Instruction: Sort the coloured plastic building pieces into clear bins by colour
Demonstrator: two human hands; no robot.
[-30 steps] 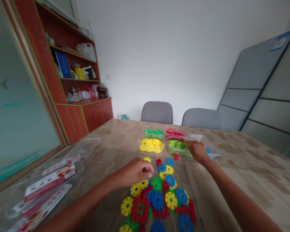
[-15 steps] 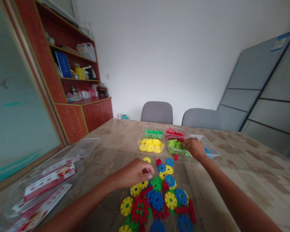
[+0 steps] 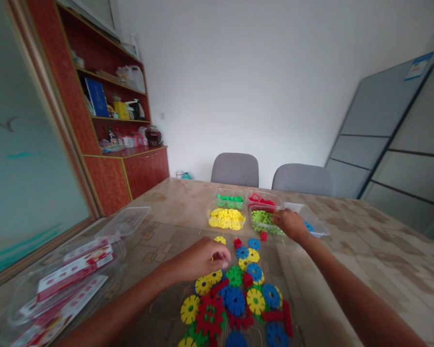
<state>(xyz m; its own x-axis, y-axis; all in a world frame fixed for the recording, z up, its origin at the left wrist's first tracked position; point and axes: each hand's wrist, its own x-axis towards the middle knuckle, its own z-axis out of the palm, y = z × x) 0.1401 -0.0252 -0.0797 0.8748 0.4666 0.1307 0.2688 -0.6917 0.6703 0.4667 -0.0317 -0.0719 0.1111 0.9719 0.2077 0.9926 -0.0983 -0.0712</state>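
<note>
My left hand (image 3: pixel 206 259) is loosely curled above the table, with thumb and fingertips together and nothing visible in it. Close to its fingers are a green notched disc (image 3: pixel 235 276) and a yellow notched disc (image 3: pixel 214 277), part of a pile of flat plastic building pieces. My right hand (image 3: pixel 290 223) reaches over the right rim of a clear box of light green pieces (image 3: pixel 262 218). Its fingers are bent together there, and whatever they hold, if anything, is hidden. Blue discs (image 3: pixel 235 301) and red interlocking pieces (image 3: pixel 210 313) lie nearer me.
Beside the light green box stand clear boxes of yellow discs (image 3: pixel 227 218), green pieces (image 3: pixel 230 198) and red pieces (image 3: pixel 261 199). A box with blue pieces (image 3: pixel 308 226) is partly behind my right hand. Clear lids and printed packaging (image 3: pixel 75 272) lie left. Two grey chairs (image 3: pixel 235 168) stand beyond the table.
My right hand has shifted slightly left and down at the light green box. My left hand has stayed almost in place, and the pieces on the table look the same.
</note>
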